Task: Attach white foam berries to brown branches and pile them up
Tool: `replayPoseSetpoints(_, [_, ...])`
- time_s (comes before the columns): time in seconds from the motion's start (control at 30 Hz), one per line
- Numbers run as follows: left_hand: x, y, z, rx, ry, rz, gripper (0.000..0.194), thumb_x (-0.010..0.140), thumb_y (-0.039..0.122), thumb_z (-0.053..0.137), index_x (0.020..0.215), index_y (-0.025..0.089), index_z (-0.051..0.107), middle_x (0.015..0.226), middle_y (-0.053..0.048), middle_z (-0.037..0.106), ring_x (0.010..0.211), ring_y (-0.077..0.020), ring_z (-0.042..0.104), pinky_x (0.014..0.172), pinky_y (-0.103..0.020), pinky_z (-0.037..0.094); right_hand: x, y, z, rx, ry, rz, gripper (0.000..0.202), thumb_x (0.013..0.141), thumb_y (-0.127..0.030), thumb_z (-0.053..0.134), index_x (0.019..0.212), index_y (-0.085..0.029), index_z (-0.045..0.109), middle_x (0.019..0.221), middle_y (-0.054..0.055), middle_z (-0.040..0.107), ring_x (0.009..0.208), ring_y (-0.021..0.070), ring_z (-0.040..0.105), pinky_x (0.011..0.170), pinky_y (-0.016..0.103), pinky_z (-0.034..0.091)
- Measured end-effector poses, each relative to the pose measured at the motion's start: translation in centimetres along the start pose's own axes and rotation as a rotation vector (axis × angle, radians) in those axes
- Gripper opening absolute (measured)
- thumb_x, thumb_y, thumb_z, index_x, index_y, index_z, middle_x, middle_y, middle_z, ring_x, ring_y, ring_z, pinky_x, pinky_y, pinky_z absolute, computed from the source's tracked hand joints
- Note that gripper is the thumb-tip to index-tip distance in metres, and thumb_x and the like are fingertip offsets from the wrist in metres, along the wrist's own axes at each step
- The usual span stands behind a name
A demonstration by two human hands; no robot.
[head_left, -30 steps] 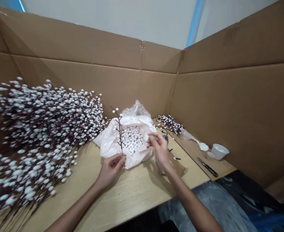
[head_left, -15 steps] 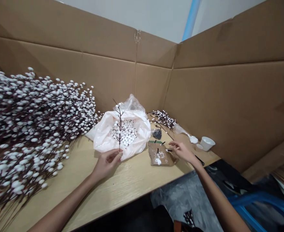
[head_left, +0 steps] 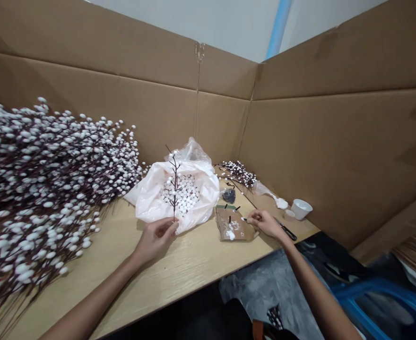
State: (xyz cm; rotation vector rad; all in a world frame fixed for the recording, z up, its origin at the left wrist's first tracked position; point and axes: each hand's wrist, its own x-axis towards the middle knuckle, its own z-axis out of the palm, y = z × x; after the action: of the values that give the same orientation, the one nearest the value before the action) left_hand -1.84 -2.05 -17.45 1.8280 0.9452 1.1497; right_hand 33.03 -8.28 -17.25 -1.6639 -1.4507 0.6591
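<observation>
My left hand (head_left: 156, 238) pinches the lower end of a brown artificial twig (head_left: 175, 186), which stands upright with its bare side stems and a white berry near the top. Behind the twig lies an open plastic bag (head_left: 144, 200) full of white foam berries (head_left: 188, 198). My right hand (head_left: 264, 223) has its fingertips closed on a small black stick (head_left: 244, 218) at the right side of a cardboard piece (head_left: 224, 224). White paste (head_left: 230, 234) is smeared on that cardboard, and several other short black sticks rest there.
A big heap of white-berried branches (head_left: 59, 151) covers the table's left side. Beyond the cardboard lie a small bag of dark bits (head_left: 229, 195) and a berried branch (head_left: 241, 174). A white cup (head_left: 302, 208) and a black-handled cutter (head_left: 288, 230) are at right. Cardboard walls (head_left: 317, 141) enclose the back.
My right hand has come down slightly, and its fingers have closed at the black stick on the cardboard's right side. The left hand still holds the twig in place.
</observation>
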Motion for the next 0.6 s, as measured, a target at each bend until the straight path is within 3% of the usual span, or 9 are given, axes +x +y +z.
replayPoseSetpoints(0.6, [0.02,-0.03,0.09,-0.002,0.021,-0.002,0.031,0.072,0.043,0.064,0.079,0.013,0.07,0.059,-0.003,0.065,0.054,-0.0157,0.059,0.052,-0.024,0.049,0.83,0.28,-0.36,0.004,0.001,0.016,0.039,0.059,-0.056,0.062,0.059,-0.018,0.053,0.058,-0.002,0.049,0.058,0.0134,0.042,0.057,0.027,0.034])
